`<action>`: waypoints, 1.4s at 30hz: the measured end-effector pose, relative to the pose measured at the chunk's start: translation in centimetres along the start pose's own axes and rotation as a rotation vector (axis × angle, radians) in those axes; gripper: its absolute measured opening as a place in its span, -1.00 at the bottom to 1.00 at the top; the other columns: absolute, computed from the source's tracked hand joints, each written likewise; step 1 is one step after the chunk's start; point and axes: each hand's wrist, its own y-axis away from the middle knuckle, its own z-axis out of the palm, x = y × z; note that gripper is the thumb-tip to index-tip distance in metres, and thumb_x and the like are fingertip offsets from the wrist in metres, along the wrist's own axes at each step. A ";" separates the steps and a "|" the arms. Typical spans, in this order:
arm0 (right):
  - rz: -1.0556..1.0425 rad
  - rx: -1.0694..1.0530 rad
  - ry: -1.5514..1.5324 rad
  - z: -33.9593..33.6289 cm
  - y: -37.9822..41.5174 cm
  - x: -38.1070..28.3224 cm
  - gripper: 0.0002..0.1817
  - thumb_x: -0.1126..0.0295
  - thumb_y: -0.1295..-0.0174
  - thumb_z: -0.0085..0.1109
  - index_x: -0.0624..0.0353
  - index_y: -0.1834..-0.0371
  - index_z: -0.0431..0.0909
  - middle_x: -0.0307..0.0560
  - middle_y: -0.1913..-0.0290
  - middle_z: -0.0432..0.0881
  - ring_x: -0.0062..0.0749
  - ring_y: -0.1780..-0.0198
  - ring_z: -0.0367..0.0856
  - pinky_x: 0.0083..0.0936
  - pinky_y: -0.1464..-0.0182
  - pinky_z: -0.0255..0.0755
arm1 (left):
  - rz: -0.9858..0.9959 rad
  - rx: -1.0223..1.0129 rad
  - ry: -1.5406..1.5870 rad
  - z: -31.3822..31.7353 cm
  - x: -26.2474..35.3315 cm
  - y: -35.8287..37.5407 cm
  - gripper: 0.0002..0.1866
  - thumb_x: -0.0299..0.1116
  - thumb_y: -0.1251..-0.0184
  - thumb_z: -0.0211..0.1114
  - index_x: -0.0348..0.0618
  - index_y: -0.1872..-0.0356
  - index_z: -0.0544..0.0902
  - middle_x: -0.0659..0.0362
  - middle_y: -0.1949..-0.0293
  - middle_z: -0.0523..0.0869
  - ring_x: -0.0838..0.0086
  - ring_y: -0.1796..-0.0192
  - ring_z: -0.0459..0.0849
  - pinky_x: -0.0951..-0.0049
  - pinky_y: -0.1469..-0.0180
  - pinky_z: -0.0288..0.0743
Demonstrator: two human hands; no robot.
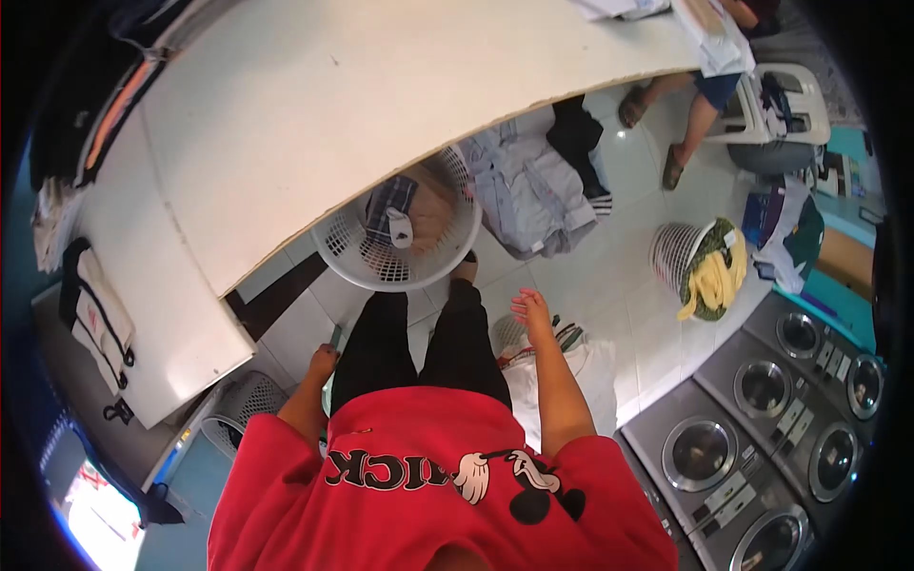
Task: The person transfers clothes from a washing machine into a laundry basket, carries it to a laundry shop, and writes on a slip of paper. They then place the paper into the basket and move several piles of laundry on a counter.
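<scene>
My left hand (325,361) hangs by my left thigh, its fingers curled by a thin greenish edge (335,335); what it grips is mostly hidden. Out to the right, my right hand (530,310) hovers in the air with fingers apart and nothing in them. Below it on the floor sits a white bag or cloth bundle (581,379), beside some partly hidden coloured items. Ahead of my legs stands a white laundry basket (333,259), partly under the table edge, with tan and dark plaid clothes (428,205) inside. Pale blue and grey garments (528,190) lie right of it.
A long white table (314,114) spans the front and left. Another white basket (669,252) holds yellow and green cloth (716,276). Front-loading machines (700,454) line the right. A person's legs (700,119) and a white plastic chair (807,105) are at the back right.
</scene>
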 end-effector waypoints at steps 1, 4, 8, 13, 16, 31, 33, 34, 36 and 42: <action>0.028 -0.001 -0.033 0.5 -0.4 1.4 -0.72 0.24 -0.08 -0.13 0.03 0.15 0.33 -0.20 0.30 0.49 -0.53 0.36 0.44 -0.59 0.35 0.28 | -0.041 -0.145 -0.049 0.6 -1.6 -0.1 -0.64 -0.20 -0.05 0.00 -0.23 0.21 0.50 -0.07 0.08 0.43 0.19 0.07 0.44 0.40 0.03 0.31; 0.112 -0.008 -0.055 2.1 -2.1 5.9 -0.71 0.24 -0.07 -0.12 0.05 0.14 0.33 -0.19 0.28 0.49 -0.49 0.30 0.44 -0.54 0.29 0.28 | -0.336 -0.295 0.370 5.0 -7.0 0.0 -0.53 -0.13 -0.08 0.01 -0.26 0.05 0.37 -0.10 -0.01 0.36 0.13 0.03 0.42 0.37 0.01 0.30; -0.225 -0.061 0.328 7.1 -4.9 10.7 -0.67 0.27 -0.05 -0.09 0.06 0.08 0.33 -0.09 0.30 0.50 -0.29 0.19 0.45 -0.41 0.15 0.30 | -0.612 -0.218 0.663 6.0 -9.0 1.3 -0.52 -0.13 -0.09 -0.01 -0.27 0.04 0.35 -0.09 -0.02 0.34 0.15 0.01 0.39 0.37 -0.02 0.27; -0.375 0.125 1.017 12.4 -1.4 9.9 -0.63 0.15 0.03 0.02 0.01 0.14 0.38 -0.11 -0.01 0.31 -0.22 -0.03 0.27 -0.20 0.07 0.26 | -0.636 -0.157 0.753 6.1 -10.6 0.0 -0.52 -0.13 -0.11 -0.03 -0.27 0.01 0.33 -0.07 -0.04 0.32 0.17 -0.03 0.35 0.38 -0.04 0.23; -0.296 0.144 0.915 12.5 -1.7 9.3 -0.65 0.16 0.03 0.01 0.02 0.16 0.38 -0.15 0.03 0.34 -0.22 0.00 0.30 -0.20 0.11 0.28 | -0.585 -0.101 0.801 5.1 -11.4 -1.3 -0.51 -0.14 -0.12 -0.04 -0.28 0.00 0.31 -0.07 -0.06 0.30 0.18 -0.05 0.33 0.38 -0.06 0.20; -1.288 -0.583 -0.195 15.9 23.6 6.4 -0.72 0.36 -0.12 -0.21 0.25 0.16 0.37 -0.04 0.17 0.46 -0.39 0.15 0.42 -0.51 0.15 0.27 | 0.364 0.350 0.931 -1.9 -6.2 -2.7 -0.49 -0.14 -0.14 -0.04 -0.30 -0.04 0.27 -0.08 -0.09 0.27 0.20 -0.14 0.23 0.40 -0.15 0.08; -1.610 -0.861 -0.198 15.5 32.2 6.0 -0.59 0.16 -0.16 -0.31 0.29 0.24 0.40 0.11 0.15 0.45 -0.25 0.11 0.40 -0.52 0.11 0.24 | 0.443 0.587 0.253 -3.4 -2.9 -0.6 -0.53 -0.20 -0.11 0.03 -0.23 -0.02 0.31 -0.08 -0.07 0.29 0.20 -0.14 0.23 0.41 -0.16 0.06; -1.717 -1.066 -0.366 16.2 34.9 6.1 -0.58 0.14 -0.16 -0.28 0.32 0.27 0.41 0.14 0.18 0.46 -0.19 0.18 0.43 -0.48 0.12 0.26 | 0.611 0.522 0.221 -4.2 -0.9 0.8 -0.56 -0.24 -0.10 0.05 -0.22 -0.01 0.32 -0.06 -0.07 0.29 0.20 -0.14 0.24 0.41 -0.16 0.07; -1.847 -1.514 -0.499 16.7 39.4 6.5 -0.57 0.12 -0.15 -0.24 0.33 0.28 0.39 0.16 0.19 0.45 -0.15 0.24 0.45 -0.44 0.13 0.27 | 0.865 0.402 0.168 -6.3 3.6 3.3 -0.60 -0.33 -0.10 0.07 -0.20 0.00 0.33 -0.01 -0.09 0.28 0.23 -0.16 0.21 0.40 -0.16 0.06; -2.052 -1.344 0.038 13.1 41.4 4.4 -0.55 0.10 -0.11 -0.17 0.24 0.08 0.25 0.12 0.07 0.38 -0.23 0.11 0.38 -0.44 0.10 0.24 | 1.241 0.861 -0.080 -16.1 14.9 7.3 -0.61 -0.48 0.04 0.16 -0.19 0.08 0.39 -0.03 -0.05 0.33 0.17 -0.11 0.28 0.33 -0.12 0.15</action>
